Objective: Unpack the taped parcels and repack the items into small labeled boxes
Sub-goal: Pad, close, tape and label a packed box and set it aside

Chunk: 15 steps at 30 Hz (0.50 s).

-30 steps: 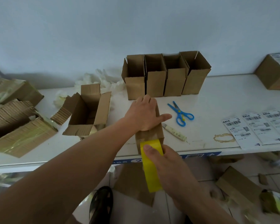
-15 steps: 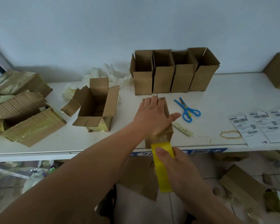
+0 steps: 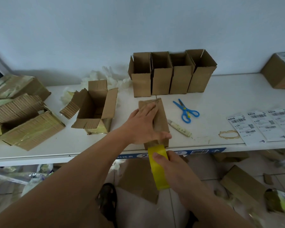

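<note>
A: What's sitting where, biggest first?

B: The white tabletop (image 3: 220, 89) is carrying the opened parcel (image 3: 95, 109) at left, four upright small boxes (image 3: 171, 74) at the back, and the small box being sealed (image 3: 156, 119) lying at the near edge. The shipping labels (image 3: 262, 127) are lying well to the right, the blue scissors (image 3: 186, 111) just beside the box.

A: What could go wrong?

B: The box is lying right at the edge; if the flat hand eases off while the tape is pulling, it could slide off (or the strip could wrinkle).

A: And the hands?

B: The left hand (image 3: 143, 125) is pressing flat on the box, fingers straight. The right hand (image 3: 173, 171) is clamping the yellow tape roll (image 3: 158, 168) below the edge, thumb on top.
</note>
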Motion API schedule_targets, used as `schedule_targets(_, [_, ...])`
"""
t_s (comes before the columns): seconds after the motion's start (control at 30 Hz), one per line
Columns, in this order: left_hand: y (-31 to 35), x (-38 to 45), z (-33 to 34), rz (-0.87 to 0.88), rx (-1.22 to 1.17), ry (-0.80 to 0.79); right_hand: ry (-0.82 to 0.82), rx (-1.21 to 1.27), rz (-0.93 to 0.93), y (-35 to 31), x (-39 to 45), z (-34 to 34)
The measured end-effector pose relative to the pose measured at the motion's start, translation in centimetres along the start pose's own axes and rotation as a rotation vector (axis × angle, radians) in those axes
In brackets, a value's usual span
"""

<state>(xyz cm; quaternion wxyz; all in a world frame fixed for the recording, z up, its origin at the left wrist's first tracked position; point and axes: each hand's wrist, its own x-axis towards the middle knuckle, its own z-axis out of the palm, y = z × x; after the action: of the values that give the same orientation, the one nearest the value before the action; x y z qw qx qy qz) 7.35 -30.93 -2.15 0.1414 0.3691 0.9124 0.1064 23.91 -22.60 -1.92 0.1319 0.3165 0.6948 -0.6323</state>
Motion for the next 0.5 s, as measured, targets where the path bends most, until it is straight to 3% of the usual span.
schedule_targets(0.17, [0.4, -0.3, 0.3, 0.070, 0.064, 0.166, -0.023, -0.050, -0.021, 0.3, 0.5, -0.1])
schedule_targets(0.33, [-1.1, -1.1, 0.3, 0.079, 0.060, 0.013, -0.047, -0.074, -0.037, 1.4, 1.6, -0.1])
schedule_targets(0.5, [-0.7, -1.3, 1.0, 0.086, 0.119, 0.064, -0.010, -0.133, -0.103, 2.0, 2.5, 0.6])
